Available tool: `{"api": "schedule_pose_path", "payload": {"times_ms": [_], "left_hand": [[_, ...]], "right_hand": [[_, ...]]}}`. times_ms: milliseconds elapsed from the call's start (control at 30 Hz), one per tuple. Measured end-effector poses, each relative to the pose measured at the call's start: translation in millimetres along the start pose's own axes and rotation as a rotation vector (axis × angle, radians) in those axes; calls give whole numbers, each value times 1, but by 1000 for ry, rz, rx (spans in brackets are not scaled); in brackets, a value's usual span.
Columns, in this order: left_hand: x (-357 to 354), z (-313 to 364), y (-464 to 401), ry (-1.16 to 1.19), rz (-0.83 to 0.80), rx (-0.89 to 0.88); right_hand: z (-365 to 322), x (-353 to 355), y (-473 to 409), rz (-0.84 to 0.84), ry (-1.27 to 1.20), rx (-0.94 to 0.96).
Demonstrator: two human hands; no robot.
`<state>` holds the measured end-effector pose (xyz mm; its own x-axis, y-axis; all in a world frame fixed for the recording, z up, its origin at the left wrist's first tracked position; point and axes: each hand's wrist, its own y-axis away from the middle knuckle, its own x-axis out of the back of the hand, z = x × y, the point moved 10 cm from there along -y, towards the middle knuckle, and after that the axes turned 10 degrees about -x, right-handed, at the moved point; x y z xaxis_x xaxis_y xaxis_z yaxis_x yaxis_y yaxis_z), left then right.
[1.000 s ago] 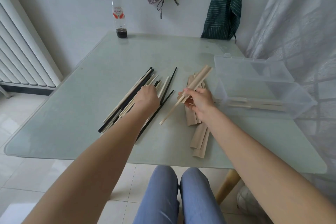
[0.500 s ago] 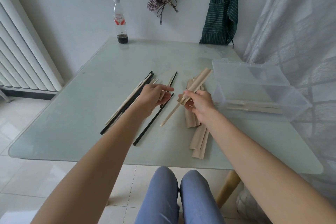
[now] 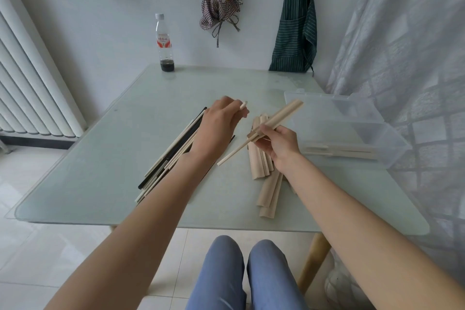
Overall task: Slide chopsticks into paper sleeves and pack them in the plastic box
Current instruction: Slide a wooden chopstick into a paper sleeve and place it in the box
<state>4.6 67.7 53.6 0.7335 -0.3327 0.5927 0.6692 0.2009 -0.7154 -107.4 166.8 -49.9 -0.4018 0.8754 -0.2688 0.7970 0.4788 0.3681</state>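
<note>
Head cam, left hand (image 3: 216, 126) grips pale chopstick (image 3: 243, 104), right hand (image 3: 279, 145) pinches sleeved chopstick (image 3: 261, 131).

Left hand (image 3: 219, 124): covers the far ends of the loose chopsticks (image 3: 171, 156); only a pale tip shows past its blurred fingers.
Right hand (image 3: 278, 145): hides part of the sleeve pile (image 3: 264, 166).
Plastic box (image 3: 352, 131): contents hazy through its wall.
Bottle (image 3: 164, 43): label unreadable.
</note>
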Motion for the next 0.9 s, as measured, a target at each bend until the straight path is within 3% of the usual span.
{"api": "schedule_pose_path", "payload": {"times_ms": [100,333,900], "left_hand": [[-9,12,2,-77,-105,-56],[-44,-3,30,-89,-398,76],[-34,-1,25,-171,-228,167]], "right_hand": [[-4,5,5,7,-14,13],[-6,13,9,54,-103,43],[5,13,7,42,-210,6]]}}
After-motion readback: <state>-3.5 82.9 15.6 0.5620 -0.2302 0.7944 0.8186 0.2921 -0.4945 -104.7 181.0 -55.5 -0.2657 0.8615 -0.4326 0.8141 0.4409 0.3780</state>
